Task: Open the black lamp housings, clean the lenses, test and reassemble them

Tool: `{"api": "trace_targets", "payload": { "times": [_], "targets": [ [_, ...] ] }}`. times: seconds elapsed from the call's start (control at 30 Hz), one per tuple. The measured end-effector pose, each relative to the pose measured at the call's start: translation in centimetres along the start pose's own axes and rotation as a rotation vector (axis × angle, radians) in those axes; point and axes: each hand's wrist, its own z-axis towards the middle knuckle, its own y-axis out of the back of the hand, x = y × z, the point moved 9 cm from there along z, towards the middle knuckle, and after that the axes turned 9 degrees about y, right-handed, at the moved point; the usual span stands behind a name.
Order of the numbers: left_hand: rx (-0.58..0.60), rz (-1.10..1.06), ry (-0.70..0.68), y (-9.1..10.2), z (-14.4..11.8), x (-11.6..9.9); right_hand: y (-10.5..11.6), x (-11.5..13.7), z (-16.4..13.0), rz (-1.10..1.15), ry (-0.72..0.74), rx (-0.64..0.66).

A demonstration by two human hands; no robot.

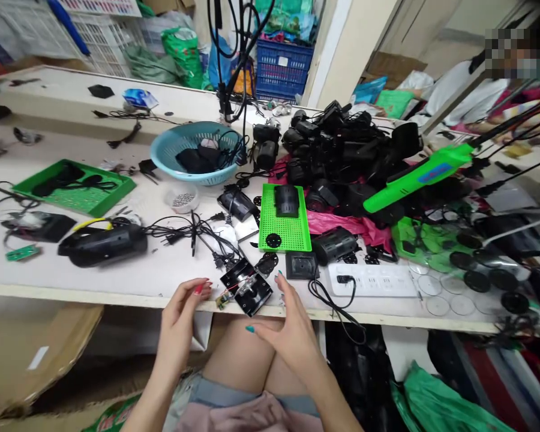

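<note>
An opened black housing (pixel 247 285) is seen lying at the near edge of the surface (pixel 117 273), its inside turned up, with a metal part and red wiring exposed and a small circuit board hanging off its left corner. It is flanked by both hands: the left hand (pixel 182 312) is held just beside that corner, fingers loosely curled and gripping nothing; the right hand (pixel 290 327) is spread wide just to the right, also empty. Contact with the housing cannot be made out for certain from this angle. Judging by the layout, the unit is open but not yet closed up. A large heap of black units (pixel 342 150) is piled further back, one more is parked on the green perforated tray (pixel 284 237), and a single assembled-looking unit (pixel 103 243) is set off to the left, so most of the work appears to remain.
</note>
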Motion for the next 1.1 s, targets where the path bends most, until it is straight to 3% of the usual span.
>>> {"api": "trace_targets", "payload": {
  "times": [0.1,0.2,0.3,0.4,0.47,0.53,0.63,0.73,0.83,0.9,1.0,1.1],
  "targets": [
    [0.057,-0.007,-0.033,-0.7,0.1,-1.2,-2.4,0.0,0.5,0.045,0.009,-0.031],
    [0.099,-0.003,-0.073,-0.8,0.2,-3.1,-2.4,-0.2,0.7,0.206,0.026,-0.077],
    [0.167,-0.036,-0.076,-1.2,0.5,-5.1,-1.3,-0.2,0.3,0.47,-0.021,0.07],
    [0.41,-0.023,0.138,-4.1,0.3,-4.5,1.1,1.2,-0.5,0.651,-0.034,0.264],
    [0.669,0.031,0.367,-7.0,-1.5,-2.7,2.7,2.9,-1.0,0.687,0.014,0.361],
    [0.856,0.07,0.583,-8.9,-3.8,-0.8,3.8,4.1,-1.2,0.664,0.076,0.407],
    [0.913,0.023,0.755,-10.1,-5.4,0.5,4.1,4.0,-1.3,0.631,0.108,0.363],
    [0.878,-0.08,0.749,-10.3,-4.5,-0.5,4.2,1.9,-1.0,0.693,0.097,0.145],
    [0.739,-0.225,0.667,-8.9,-1.6,-3.7,3.5,-0.3,-0.5,0.688,0.046,-0.033],
    [0.623,-0.323,0.548,-7.2,0.7,-7.3,1.6,-0.7,0.3,0.582,-0.001,0.02],
    [0.478,-0.482,0.221,-4.0,3.1,-14.9,-1.8,1.1,2.4,0.407,0.066,0.156],
    [0.431,-0.59,-0.086,-1.6,2.8,-22.2,-4.9,4.4,5.5,0.282,0.189,0.189]
  ]
}}
